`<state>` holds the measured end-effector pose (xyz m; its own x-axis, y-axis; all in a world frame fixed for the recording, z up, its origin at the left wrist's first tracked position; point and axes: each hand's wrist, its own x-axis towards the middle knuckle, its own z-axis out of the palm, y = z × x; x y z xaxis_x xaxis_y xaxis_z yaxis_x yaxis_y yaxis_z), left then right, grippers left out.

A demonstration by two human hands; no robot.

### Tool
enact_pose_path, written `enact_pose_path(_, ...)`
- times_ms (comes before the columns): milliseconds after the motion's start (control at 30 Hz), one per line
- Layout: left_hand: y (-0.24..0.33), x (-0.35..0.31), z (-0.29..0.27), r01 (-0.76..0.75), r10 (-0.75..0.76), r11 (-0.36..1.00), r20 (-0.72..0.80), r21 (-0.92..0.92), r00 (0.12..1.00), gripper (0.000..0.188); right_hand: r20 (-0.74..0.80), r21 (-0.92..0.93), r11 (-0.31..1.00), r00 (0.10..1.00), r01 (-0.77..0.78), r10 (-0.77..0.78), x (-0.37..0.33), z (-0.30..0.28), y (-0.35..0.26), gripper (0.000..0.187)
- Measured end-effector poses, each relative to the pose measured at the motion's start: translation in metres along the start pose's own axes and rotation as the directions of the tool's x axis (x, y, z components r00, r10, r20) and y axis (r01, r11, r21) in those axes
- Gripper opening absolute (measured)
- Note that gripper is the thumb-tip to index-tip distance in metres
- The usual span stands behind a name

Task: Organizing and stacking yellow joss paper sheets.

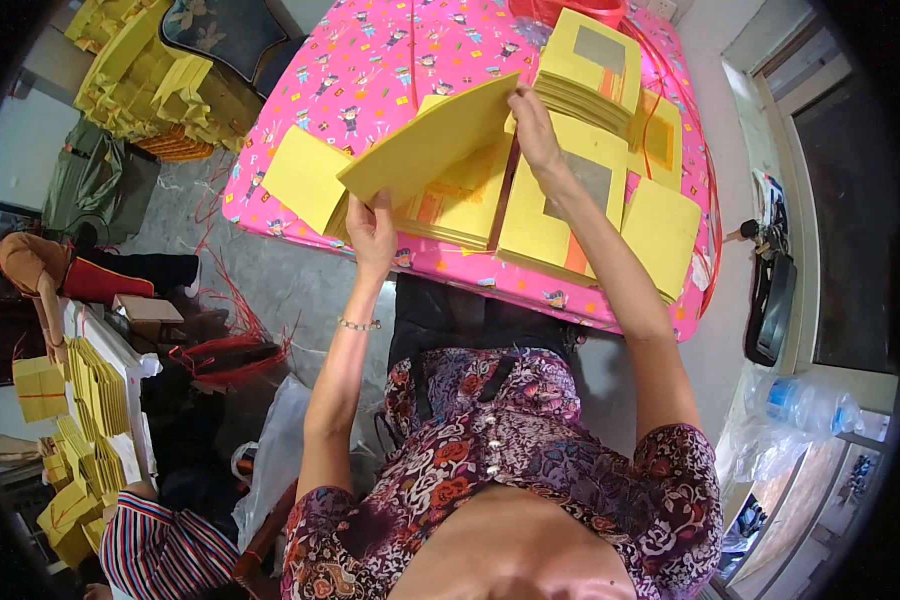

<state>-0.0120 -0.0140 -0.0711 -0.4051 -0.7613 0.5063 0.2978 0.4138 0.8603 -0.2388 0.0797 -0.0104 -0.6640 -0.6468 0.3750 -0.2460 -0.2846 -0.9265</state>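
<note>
A wide yellow paper sheet (425, 145) is raised at a tilt over the table, its right end higher. My left hand (372, 228) pinches its lower left corner, with the thumb on the near face. At the upper right corner my right hand (537, 130) grips the edge between closed fingers. Whether it is one sheet or a thin bundle I cannot tell. Below it lies a yellow paper stack (460, 215) with orange-red marks, partly hidden by the sheet. Another yellow stack (310, 180) rests beside my left hand; a stack with a grey patch (530, 225) lies under my right forearm.
A pink patterned cover (300, 90) lies over the table. More yellow stacks (590, 60) stand at the back right, near red strings (705, 200) and a red basin (570, 10). At left, two people (170, 540) sit by a table holding yellow bundles (95, 390). A chair (220, 35) stands behind.
</note>
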Motion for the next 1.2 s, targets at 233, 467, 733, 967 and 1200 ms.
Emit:
enact_pose_path(233,0.005,0.002,0.004,-0.035,0.034,0.999,0.005,0.020,0.999,0.031,0.016,0.122,0.992,0.999,-0.043,0.041,0.002,0.000,0.011,0.025)
enact_pose_path(467,0.005,0.006,0.009,-0.055,0.055,0.998,-0.029,0.032,0.998,0.032,-0.003,0.172,0.985,1.000,-0.018,0.018,0.003,0.003,0.017,0.023)
enact_pose_path(733,0.043,0.017,0.006,0.073,-0.034,0.978,0.196,-0.197,0.980,0.035,-0.021,0.118,0.993,1.000,0.000,0.002,0.010,-0.007,0.002,0.024)
enact_pose_path(967,0.066,0.017,0.035,0.426,-0.244,0.844,0.475,-0.325,0.845,0.047,0.455,0.524,0.665,0.835,-0.532,0.309,-0.019,0.018,-0.026,0.037)
enact_pose_path(1200,0.062,0.018,0.041,0.499,-0.264,0.825,0.602,-0.263,0.754,0.034,0.471,0.410,0.761,0.831,-0.503,0.296,-0.057,0.026,-0.045,0.033)
